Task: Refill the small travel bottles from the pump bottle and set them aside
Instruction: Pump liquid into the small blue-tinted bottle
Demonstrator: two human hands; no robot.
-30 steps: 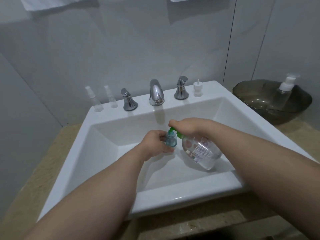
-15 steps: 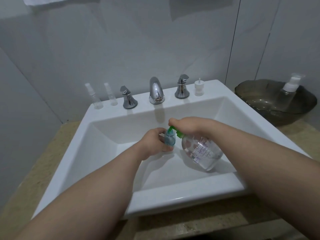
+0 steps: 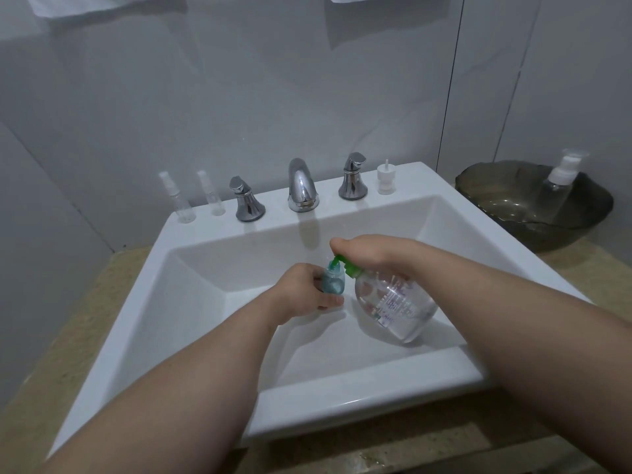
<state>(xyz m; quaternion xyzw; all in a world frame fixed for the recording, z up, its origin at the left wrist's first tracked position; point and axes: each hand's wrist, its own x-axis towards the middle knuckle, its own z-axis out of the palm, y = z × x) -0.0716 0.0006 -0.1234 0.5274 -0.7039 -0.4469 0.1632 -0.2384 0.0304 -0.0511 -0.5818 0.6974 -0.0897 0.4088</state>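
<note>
Small bottle left of pump bottle, both over sink, faucet behind.

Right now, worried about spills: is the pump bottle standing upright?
No, the pump bottle is tilted, nozzle over the small bottle.

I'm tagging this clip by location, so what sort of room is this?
Most likely a bathroom: a white sink with a chrome faucet, grey tiled walls, and a white towel hanging above.
</note>
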